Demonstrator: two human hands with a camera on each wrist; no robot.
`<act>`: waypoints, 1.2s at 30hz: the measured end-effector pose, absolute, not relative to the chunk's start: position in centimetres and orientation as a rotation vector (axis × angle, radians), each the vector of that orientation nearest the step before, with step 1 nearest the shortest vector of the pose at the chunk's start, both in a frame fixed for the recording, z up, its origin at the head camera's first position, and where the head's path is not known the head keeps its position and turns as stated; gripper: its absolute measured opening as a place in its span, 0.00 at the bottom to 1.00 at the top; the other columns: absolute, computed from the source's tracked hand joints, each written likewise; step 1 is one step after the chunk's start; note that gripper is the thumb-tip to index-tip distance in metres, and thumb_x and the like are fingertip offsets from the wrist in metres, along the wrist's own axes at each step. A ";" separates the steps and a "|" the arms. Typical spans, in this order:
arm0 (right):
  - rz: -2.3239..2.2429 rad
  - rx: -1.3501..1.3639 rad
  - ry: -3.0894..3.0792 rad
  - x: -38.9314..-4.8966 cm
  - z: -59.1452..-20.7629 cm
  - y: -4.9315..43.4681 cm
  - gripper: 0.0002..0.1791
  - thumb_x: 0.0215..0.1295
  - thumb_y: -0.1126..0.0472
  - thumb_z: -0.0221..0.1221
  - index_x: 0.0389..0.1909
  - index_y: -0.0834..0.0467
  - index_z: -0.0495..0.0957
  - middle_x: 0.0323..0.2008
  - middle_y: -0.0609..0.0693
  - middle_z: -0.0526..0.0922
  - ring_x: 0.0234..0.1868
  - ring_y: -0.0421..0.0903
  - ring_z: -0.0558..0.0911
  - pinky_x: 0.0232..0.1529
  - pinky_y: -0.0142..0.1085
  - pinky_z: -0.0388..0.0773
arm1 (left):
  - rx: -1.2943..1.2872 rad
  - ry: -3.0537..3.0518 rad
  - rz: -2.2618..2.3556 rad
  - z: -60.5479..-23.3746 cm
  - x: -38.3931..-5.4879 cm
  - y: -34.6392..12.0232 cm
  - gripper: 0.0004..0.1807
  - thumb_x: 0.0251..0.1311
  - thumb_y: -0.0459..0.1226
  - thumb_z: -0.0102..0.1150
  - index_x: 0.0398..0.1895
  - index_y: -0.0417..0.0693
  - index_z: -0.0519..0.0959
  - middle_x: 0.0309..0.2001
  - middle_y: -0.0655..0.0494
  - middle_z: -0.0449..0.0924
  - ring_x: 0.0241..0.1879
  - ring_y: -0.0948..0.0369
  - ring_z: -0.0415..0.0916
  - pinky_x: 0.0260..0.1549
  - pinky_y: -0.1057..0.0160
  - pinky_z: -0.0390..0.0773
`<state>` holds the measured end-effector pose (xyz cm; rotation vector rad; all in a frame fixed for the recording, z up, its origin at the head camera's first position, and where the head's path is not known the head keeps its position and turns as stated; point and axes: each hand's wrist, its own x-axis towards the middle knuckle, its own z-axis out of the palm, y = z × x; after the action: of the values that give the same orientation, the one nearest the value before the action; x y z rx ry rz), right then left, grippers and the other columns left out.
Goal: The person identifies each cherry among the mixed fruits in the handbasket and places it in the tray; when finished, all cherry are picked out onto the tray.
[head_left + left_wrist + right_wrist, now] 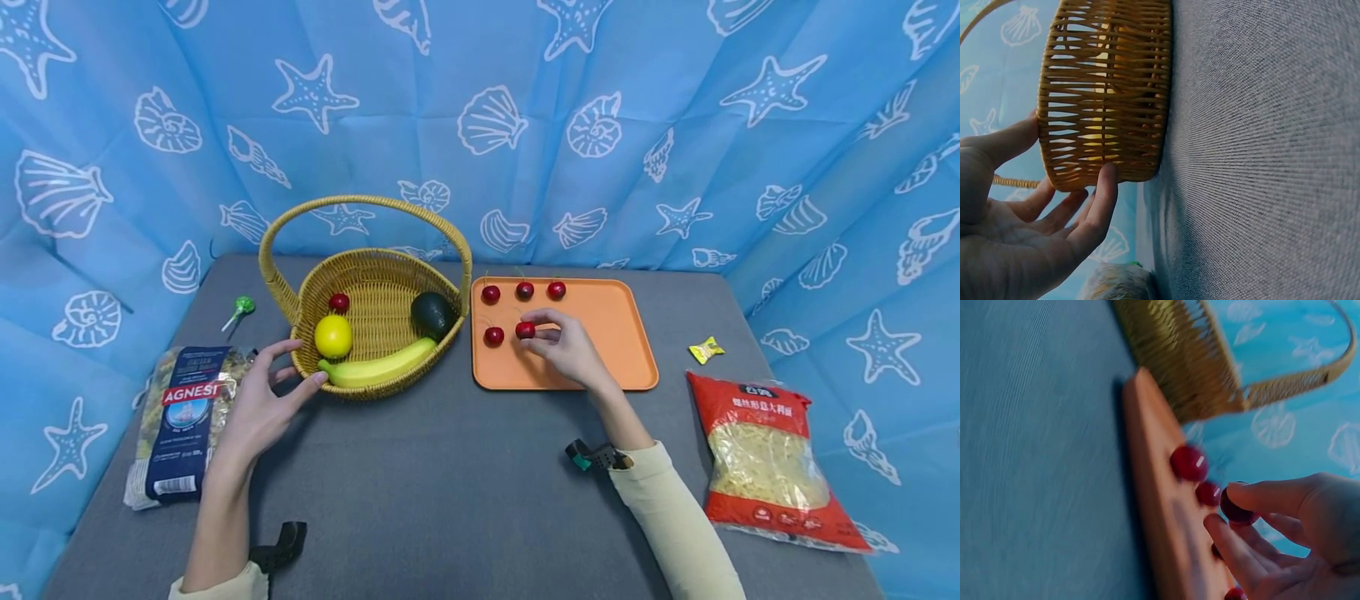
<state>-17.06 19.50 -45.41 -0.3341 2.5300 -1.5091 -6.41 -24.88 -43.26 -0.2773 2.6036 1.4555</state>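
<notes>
My left hand (262, 404) holds the near left side of a wicker basket (375, 393), thumb at the rim and fingers against the outer wall (1107, 81). Inside lie a cherry (339, 302), a lemon (333, 336), a banana (382, 364) and an avocado (432, 315). Over an orange tray (611, 333), my right hand (566, 346) pinches a dark red cherry (1238, 509) between thumb and fingers. Other cherries sit on the tray: three along the back, the middle one (524, 290) among them, and one (493, 336) at the left.
A bag of Agnesi pasta (183, 425) lies at the left, with a green lollipop (242, 307) behind it. On the right are a red pasta bag (768, 458) and a yellow wrapped candy (706, 350). The basket's tall handle (365, 200) arches up beside the tray.
</notes>
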 end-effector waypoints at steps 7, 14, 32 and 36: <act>-1.353 -0.324 2.659 -18.5 -47.1 20.3 0.21 0.72 0.69 0.69 0.63 0.65 0.81 0.59 0.65 0.87 0.58 0.61 0.88 0.63 0.55 0.88 | -0.282 2.596 1.459 -43.4 -6.5 -25.0 0.48 0.73 0.58 0.65 0.87 0.51 0.56 0.89 0.35 0.46 0.79 0.30 0.63 0.69 0.28 0.76; -1.350 -0.355 2.604 -18.8 -47.3 20.7 0.20 0.73 0.68 0.68 0.64 0.63 0.81 0.61 0.63 0.86 0.61 0.61 0.85 0.65 0.57 0.86 | -0.274 2.596 1.462 -43.4 -6.5 -25.0 0.48 0.74 0.58 0.65 0.87 0.50 0.56 0.89 0.35 0.46 0.79 0.30 0.63 0.68 0.28 0.77; -1.473 -0.399 2.571 -18.0 -45.0 20.3 0.24 0.72 0.68 0.69 0.65 0.67 0.77 0.62 0.67 0.83 0.60 0.65 0.86 0.65 0.61 0.85 | -0.263 2.585 1.476 -43.4 -6.5 -25.1 0.48 0.74 0.58 0.65 0.87 0.51 0.56 0.89 0.36 0.46 0.79 0.31 0.63 0.69 0.27 0.75; -1.544 -0.474 2.539 -17.1 -43.2 19.0 0.23 0.71 0.68 0.70 0.64 0.67 0.78 0.62 0.68 0.84 0.59 0.64 0.87 0.65 0.58 0.86 | -0.267 2.593 1.468 -43.4 -6.5 -25.1 0.48 0.74 0.58 0.65 0.87 0.51 0.56 0.89 0.36 0.46 0.79 0.30 0.63 0.69 0.27 0.75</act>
<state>-17.14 18.98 -43.23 -0.4737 2.5393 -1.5436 -6.49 -25.09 -43.43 -0.2670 2.5929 1.4684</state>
